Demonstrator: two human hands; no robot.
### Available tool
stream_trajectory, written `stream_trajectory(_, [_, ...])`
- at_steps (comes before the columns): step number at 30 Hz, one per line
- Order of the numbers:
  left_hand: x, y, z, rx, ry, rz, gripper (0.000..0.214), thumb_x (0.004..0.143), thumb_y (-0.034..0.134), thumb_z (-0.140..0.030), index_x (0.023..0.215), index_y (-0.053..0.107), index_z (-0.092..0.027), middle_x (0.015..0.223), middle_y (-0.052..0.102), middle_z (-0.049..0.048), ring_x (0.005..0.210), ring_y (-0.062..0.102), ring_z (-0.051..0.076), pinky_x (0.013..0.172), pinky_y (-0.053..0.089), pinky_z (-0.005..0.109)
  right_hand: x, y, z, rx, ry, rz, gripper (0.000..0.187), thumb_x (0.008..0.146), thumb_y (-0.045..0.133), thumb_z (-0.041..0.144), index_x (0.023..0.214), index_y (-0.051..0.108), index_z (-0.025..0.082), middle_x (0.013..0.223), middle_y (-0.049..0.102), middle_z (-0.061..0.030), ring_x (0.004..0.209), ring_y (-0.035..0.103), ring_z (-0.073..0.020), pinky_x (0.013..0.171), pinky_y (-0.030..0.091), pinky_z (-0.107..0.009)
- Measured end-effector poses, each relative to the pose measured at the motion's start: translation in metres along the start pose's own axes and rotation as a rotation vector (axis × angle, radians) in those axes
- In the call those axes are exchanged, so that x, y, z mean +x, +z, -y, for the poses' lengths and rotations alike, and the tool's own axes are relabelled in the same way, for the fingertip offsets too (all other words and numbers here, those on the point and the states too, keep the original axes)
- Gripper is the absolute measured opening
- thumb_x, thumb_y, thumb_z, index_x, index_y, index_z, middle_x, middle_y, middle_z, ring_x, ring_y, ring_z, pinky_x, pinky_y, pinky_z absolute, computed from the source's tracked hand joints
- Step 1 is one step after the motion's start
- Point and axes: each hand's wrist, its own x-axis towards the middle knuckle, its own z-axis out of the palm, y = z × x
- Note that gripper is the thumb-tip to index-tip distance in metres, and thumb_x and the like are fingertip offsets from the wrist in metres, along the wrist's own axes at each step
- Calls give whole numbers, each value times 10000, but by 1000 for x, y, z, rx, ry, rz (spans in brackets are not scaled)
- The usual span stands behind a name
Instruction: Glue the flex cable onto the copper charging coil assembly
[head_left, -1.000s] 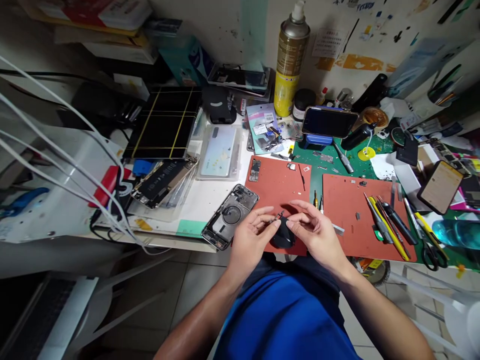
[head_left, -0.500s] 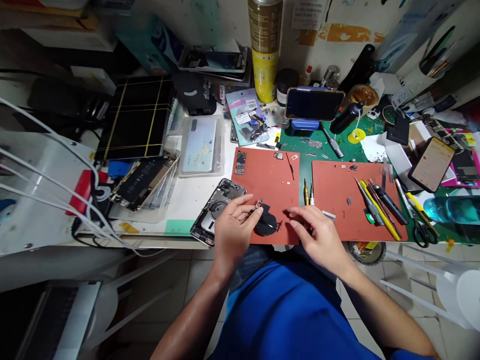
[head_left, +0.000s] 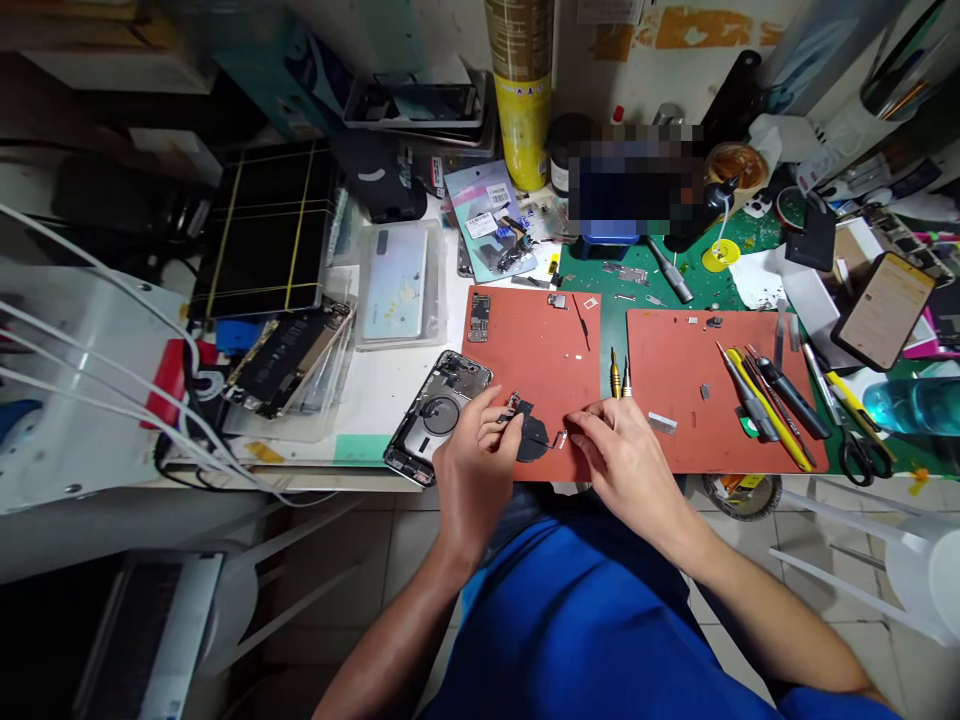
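Observation:
My left hand (head_left: 480, 450) is closed in a pinch on a black round charging coil with a flex cable (head_left: 533, 440). The coil is over the left red mat (head_left: 525, 350), and small metal parts show at its upper left end. My right hand (head_left: 622, 445) has its thumb and fingers pressed together beside the small end piece of the flex at the coil's right; what is between the fingertips cannot be made out. Left of my left hand, an opened phone housing (head_left: 439, 415) lies tilted at the table edge. A small circuit board (head_left: 479, 318) lies at the mat's top left corner.
Two screwdrivers (head_left: 616, 372) lie between the mats. On the right mat (head_left: 660, 350) are tweezers and pens (head_left: 772, 405), with scissors (head_left: 862, 455) beside them. A boxed phone (head_left: 395, 285) and a yellow spray can (head_left: 520, 130) stand behind. White cables (head_left: 161, 400) hang at the left.
My right hand has moved left to the flex end, and its fingers have come together. My left hand still grips the coil. The camera view has shifted slightly.

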Motion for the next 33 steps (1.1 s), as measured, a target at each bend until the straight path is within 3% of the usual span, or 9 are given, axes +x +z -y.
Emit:
stream_trajectory(6, [-11, -3, -1, 70, 54, 35, 476, 961, 705, -233, 1429, 617, -247, 1165, 810, 71, 934, 807, 212, 883, 647, 367, 3, 3, 0, -39, -13, 42, 328, 1010, 483, 67, 1227, 700, 183, 1047, 634, -135, 1000, 550, -294, 826, 538, -448])
stream_trajectory(11, [-21, 2, 4, 137, 114, 34, 515, 966, 702, -212, 1468, 596, -261, 1192, 799, 83, 953, 801, 240, 911, 649, 412, 9, -1, -1, -99, -14, 118, 313, 974, 483, 25, 1116, 708, 190, 1029, 628, -128, 977, 554, -290, 814, 529, -435])
stream_trajectory(16, [-26, 9, 14, 294, 380, -14, 527, 1010, 650, -173, 1520, 525, -213, 1372, 725, 150, 1265, 714, 281, 1069, 597, 453, 16, -10, -2, -173, -46, 222, 315, 961, 448, -4, 1050, 703, 159, 1021, 622, -126, 937, 550, -272, 809, 519, -413])
stream_trajectory(21, [-33, 8, 22, 427, 637, -85, 608, 1012, 619, -110, 1582, 427, -198, 1488, 627, 213, 1451, 569, 333, 1177, 501, 565, 18, -16, -3, -174, -102, 239, 366, 923, 430, -48, 1075, 683, 168, 1024, 651, -120, 935, 569, -263, 803, 500, -390])
stream_trajectory(23, [-35, 7, 23, 447, 685, -107, 570, 1001, 638, -97, 1535, 477, -213, 1468, 625, 203, 1431, 571, 338, 1178, 490, 575, 19, -17, -4, -105, -95, 250, 353, 925, 433, -45, 1054, 668, 185, 1006, 682, -105, 931, 605, -252, 786, 491, -369])
stream_trajectory(28, [-40, 11, 21, 367, 707, -28, 313, 982, 686, -99, 1263, 637, -228, 1210, 691, 106, 1162, 659, 268, 1034, 582, 460, 26, -20, -3, 120, 5, 256, 268, 965, 475, 20, 961, 662, 212, 942, 750, -59, 857, 685, -209, 767, 482, -334])
stream_trajectory(33, [-41, 17, 19, 327, 689, -35, 305, 966, 716, -93, 1234, 653, -224, 1197, 687, 97, 1147, 639, 262, 1018, 576, 446, 33, -23, -2, 298, 143, 283, 194, 974, 560, 115, 1057, 681, 241, 982, 791, -30, 872, 730, -193, 791, 500, -325])
